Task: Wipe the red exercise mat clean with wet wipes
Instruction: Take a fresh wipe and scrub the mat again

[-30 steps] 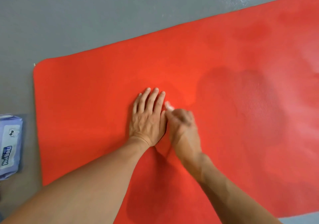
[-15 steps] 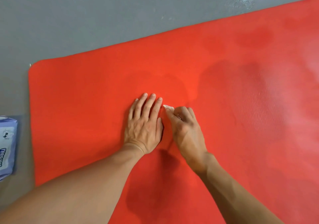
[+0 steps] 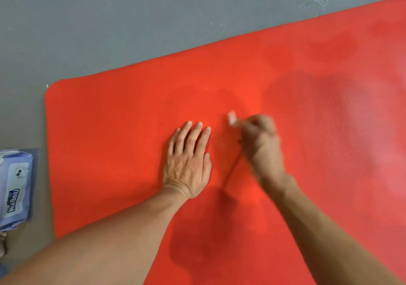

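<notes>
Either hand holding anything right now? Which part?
Right hand pinches a small white wipe; grip point is blurred. Left hand lies flat on the red mat, holding nothing.

Exercise mat (image 3: 109,153) lies flat on the floor (image 3: 109,32), running diagonally from lower left to upper right. Left hand (image 3: 189,161) rests flat on the mat near its middle. Right hand (image 3: 262,146) is just to its right, apart from it, with a wet wipe (image 3: 232,118) at its fingertips. Wipes pack (image 3: 15,188) lies on the floor left of the mat.
</notes>
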### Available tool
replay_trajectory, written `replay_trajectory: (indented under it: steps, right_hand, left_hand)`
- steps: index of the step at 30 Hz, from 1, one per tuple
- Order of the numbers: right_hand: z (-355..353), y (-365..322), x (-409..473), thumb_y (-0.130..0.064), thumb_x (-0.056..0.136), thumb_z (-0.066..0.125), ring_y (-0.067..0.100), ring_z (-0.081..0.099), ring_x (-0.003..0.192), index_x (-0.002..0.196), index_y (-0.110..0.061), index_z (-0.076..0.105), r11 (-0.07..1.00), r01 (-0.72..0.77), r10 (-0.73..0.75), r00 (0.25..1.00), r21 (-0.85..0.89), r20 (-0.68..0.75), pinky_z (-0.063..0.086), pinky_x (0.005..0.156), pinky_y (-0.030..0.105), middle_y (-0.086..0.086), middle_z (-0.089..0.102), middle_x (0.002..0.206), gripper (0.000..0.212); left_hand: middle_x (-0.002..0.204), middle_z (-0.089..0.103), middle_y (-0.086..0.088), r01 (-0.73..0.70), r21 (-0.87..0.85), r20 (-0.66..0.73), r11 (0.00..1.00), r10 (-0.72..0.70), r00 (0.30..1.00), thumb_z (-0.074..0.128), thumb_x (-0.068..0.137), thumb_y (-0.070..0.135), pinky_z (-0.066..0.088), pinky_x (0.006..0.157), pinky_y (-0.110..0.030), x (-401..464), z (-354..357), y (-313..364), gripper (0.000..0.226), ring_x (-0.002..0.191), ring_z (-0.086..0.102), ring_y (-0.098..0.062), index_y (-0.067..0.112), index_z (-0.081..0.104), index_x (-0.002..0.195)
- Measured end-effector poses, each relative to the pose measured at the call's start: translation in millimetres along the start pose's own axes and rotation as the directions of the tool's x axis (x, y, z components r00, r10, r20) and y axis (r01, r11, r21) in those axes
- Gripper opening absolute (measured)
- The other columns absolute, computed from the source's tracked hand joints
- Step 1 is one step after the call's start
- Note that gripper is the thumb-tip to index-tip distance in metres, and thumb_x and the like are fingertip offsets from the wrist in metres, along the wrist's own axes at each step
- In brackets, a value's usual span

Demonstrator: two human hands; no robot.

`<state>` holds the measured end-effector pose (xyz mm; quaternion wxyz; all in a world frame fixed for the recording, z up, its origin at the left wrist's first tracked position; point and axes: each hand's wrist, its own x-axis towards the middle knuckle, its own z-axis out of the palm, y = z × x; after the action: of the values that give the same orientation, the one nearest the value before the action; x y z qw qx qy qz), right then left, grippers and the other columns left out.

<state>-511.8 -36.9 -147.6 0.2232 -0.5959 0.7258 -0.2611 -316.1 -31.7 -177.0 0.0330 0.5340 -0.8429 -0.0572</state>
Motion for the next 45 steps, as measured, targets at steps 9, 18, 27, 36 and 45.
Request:
replay_trajectory:
  steps: [9, 18, 27, 36, 45]
  right_hand:
    - [20, -25, -16, -0.005, 0.097, 0.063, 0.020, 0.052, 0.091, 0.120, -0.010, 0.072, 0.988, 0.139, -0.144, 0.987, 0.065, 0.073, 0.048, 0.079, 0.028, 0.005, 0.061, 0.100, 0.026]
    - [-2, 8, 34, -0.005, 0.095, 0.059, 0.029, 0.054, 0.089, 0.109, -0.009, 0.077, 0.981, -0.195, 0.187, 0.945, -0.001, -0.268, 0.038, 0.078, 0.027, 0.008, 0.057, 0.090, 0.024]
    - [-18, 21, 40, -0.021, 0.096, 0.048, 0.032, 0.057, 0.088, 0.108, -0.011, 0.077, 0.995, 0.095, -0.096, 0.994, -0.023, -0.043, 0.043, 0.073, 0.030, 0.007, 0.058, 0.092, 0.033]
    - [9, -3, 3, -0.031, 0.103, 0.052, 0.026, 0.052, 0.085, 0.115, -0.016, 0.074, 0.984, 0.102, -0.100, 0.995, 0.143, -0.020, 0.050, 0.080, 0.039, 0.006, 0.054, 0.093, 0.029]
    - [-10, 31, 35, -0.012, 0.097, 0.055, 0.031, 0.057, 0.091, 0.105, -0.008, 0.077, 0.988, -0.153, 0.152, 0.949, 0.021, -0.276, 0.042, 0.080, 0.028, 0.002, 0.053, 0.092, 0.023]
  left_hand:
    - [0.163, 0.042, -0.009, -0.002, -0.012, -0.003, 1.000, 0.002, 1.000, 0.046, 0.097, 0.033, 0.026, 0.125, -0.054, 1, 0, 0, 0.063, 0.155, 0.031, -0.033, 0.014, 0.044, 0.157]
    - [0.164, 0.040, -0.010, 0.000, 0.000, 0.012, 1.000, 0.000, 1.000, 0.046, 0.098, 0.033, 0.027, 0.124, -0.055, -1, 0, -1, 0.063, 0.155, 0.030, -0.033, 0.013, 0.043, 0.158]
    - [0.162, 0.043, -0.011, -0.006, -0.021, -0.023, 1.000, 0.006, 1.000, 0.047, 0.098, 0.032, 0.028, 0.123, -0.056, 1, 1, -1, 0.062, 0.154, 0.033, -0.034, 0.011, 0.046, 0.156]
    - [0.161, 0.044, -0.010, 0.006, -0.010, -0.021, 1.000, -0.006, 1.000, 0.047, 0.097, 0.031, 0.028, 0.123, -0.055, 1, -1, 2, 0.060, 0.154, 0.033, -0.033, 0.012, 0.049, 0.154]
    - [0.162, 0.043, -0.008, 0.009, -0.013, -0.044, 1.000, -0.009, 0.999, 0.046, 0.099, 0.033, 0.027, 0.124, -0.053, 0, 1, 1, 0.060, 0.155, 0.031, -0.030, 0.014, 0.046, 0.156]
